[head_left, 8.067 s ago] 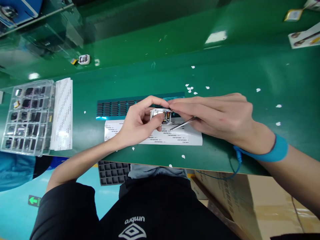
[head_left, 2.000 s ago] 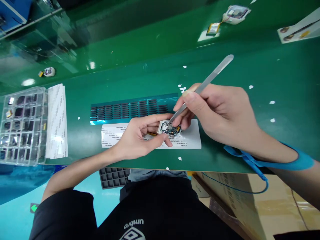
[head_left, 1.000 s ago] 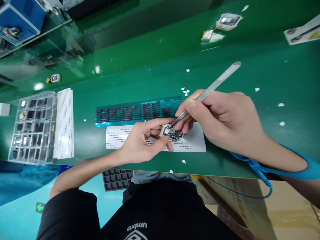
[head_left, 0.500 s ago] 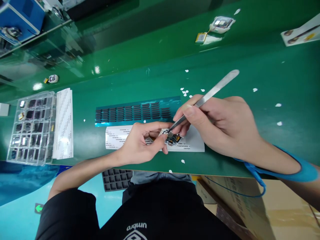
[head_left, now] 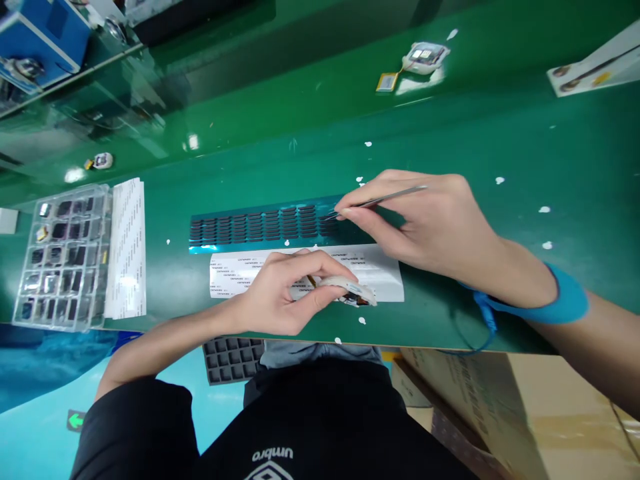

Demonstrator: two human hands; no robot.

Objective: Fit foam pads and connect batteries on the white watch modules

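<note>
Between the thumb and fingers of my left hand is a small white-cased circuit module, tilted above a printed white sheet. My right hand pinches metal tweezers, whose tips are at the right end of a blue strip. Rows of thin black pieces cover that strip. Whether the tips grip a piece is too small to tell. A blue wrist strap circles my right wrist.
A clear compartment box and white printed sheets lie at the left. At the back sits another white module with a yellow battery. Small white stickers are scattered about. The green table's front edge is near my body.
My right hand has moved the tweezers from the module up and left to the blue strip, and lowered their angle. My left hand has tilted the module, its inside now mostly turned away.
</note>
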